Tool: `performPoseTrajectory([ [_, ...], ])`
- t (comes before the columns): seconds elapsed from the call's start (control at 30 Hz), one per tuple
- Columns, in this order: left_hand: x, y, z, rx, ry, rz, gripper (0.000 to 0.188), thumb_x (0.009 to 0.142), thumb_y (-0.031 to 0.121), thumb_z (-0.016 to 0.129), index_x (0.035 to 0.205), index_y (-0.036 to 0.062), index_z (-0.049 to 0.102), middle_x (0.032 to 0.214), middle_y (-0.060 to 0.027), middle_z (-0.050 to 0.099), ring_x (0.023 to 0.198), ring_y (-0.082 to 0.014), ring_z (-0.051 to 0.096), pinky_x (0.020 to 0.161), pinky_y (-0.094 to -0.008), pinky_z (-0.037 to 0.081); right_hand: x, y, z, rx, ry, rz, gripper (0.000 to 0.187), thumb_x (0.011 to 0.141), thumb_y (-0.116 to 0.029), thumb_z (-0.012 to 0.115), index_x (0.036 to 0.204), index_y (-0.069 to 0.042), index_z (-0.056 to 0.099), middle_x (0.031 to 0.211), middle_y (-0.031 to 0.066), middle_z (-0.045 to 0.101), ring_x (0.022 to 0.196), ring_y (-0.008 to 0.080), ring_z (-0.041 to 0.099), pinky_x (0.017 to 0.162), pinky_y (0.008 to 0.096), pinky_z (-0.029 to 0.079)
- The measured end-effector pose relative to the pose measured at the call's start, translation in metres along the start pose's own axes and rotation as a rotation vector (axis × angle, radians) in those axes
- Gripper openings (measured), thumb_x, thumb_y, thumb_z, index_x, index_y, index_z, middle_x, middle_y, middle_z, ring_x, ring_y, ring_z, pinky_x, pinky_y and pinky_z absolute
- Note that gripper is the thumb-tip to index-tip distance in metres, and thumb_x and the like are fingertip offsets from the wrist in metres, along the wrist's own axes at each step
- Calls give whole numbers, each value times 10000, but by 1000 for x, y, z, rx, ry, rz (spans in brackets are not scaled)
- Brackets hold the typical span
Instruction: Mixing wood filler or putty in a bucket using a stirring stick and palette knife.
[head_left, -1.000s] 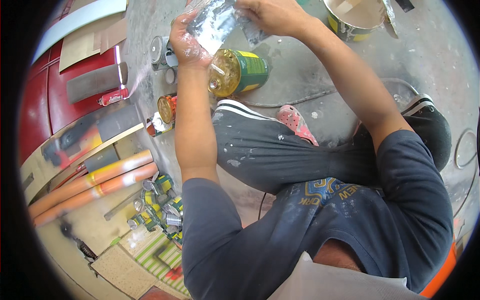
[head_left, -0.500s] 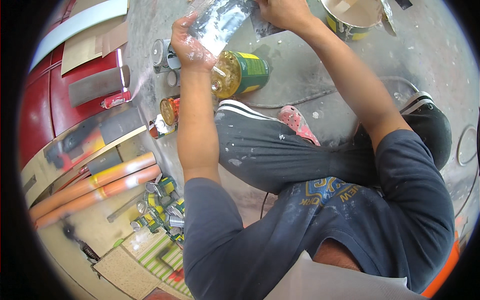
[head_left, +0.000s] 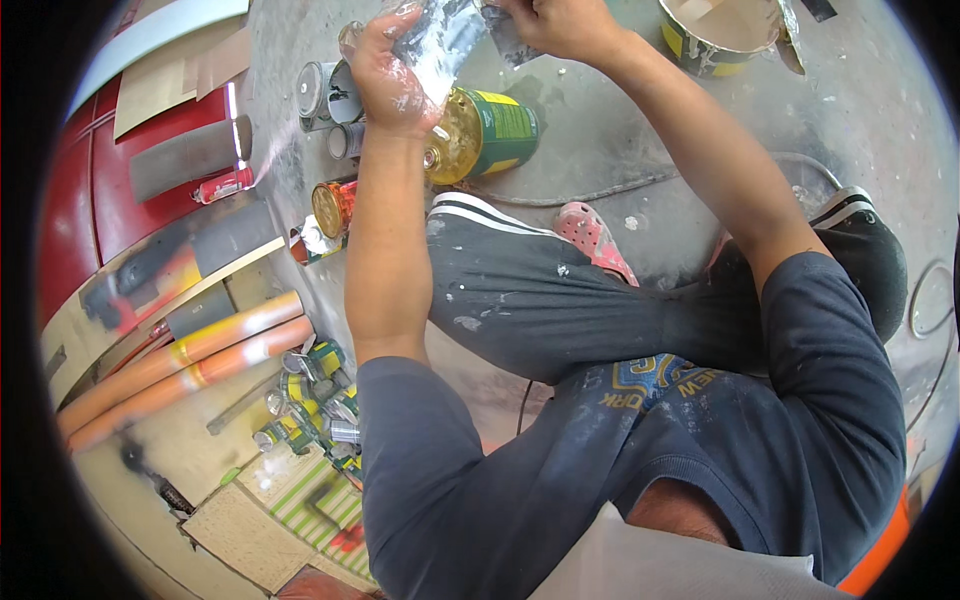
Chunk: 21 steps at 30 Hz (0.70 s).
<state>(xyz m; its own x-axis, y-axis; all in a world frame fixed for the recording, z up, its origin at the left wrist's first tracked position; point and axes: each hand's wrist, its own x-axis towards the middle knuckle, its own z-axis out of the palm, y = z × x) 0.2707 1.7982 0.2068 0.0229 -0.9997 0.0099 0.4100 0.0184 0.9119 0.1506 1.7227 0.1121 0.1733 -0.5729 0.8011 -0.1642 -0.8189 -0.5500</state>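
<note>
At the top of the view my left hand [head_left: 392,88], smeared with white, is closed round a shiny metal sheet [head_left: 438,50]. White paste coats part of the sheet. My right hand [head_left: 572,28] grips a dark flat scraper [head_left: 512,42], close to the sheet's right side; the picture's upper edge cuts off part of both hands. Just below the sheet is a green and yellow can [head_left: 508,130] with a gold-coloured end, partly covered by my left hand.
An open bucket [head_left: 722,62] of pale paste is at the upper right. Open tins [head_left: 346,142] and an orange tin [head_left: 330,210] flank my left forearm. A hose [head_left: 600,195] crosses the floor beyond my knees. Orange tubes [head_left: 200,365] and several small cans [head_left: 310,395] lie at left.
The view has shifted slightly. The sheet and scraper sit a little differently between my hands, and both hands keep their holds.
</note>
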Motion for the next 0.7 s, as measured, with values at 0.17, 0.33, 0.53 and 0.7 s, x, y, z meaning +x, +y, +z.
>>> performPoseTrajectory([
  [0.17,2,-4,-22,118,61,11,536,748,219,436,1225,-25,415,1154,-186,526,1069,-288,525,927,-395,410,7,-30,5,91,-69,-56,69,698,-118,599,725,-68,559,675,88,521,689,259,520,625,385,322],
  [0.33,1,-6,-34,54,94,7,502,760,220,434,1189,-41,446,1129,-180,541,1025,-278,550,906,-376,425,3,-36,7,120,-95,-60,64,715,-120,597,748,-76,563,668,79,512,685,258,515,617,379,306],
  [0.53,-5,-4,-31,47,116,4,477,768,212,434,1168,-46,462,1098,-176,561,1006,-280,563,905,-375,427,1,-41,9,265,-80,-90,67,711,-108,598,742,-56,569,684,93,530,699,270,532,630,382,333],
  [0.7,-4,-5,-32,64,101,39,471,771,220,432,1160,-41,475,1121,-179,553,1019,-281,556,918,-379,415,-1,-45,8,395,-191,-65,70,708,-87,599,747,-35,572,681,116,531,690,293,536,638,387,371],
])
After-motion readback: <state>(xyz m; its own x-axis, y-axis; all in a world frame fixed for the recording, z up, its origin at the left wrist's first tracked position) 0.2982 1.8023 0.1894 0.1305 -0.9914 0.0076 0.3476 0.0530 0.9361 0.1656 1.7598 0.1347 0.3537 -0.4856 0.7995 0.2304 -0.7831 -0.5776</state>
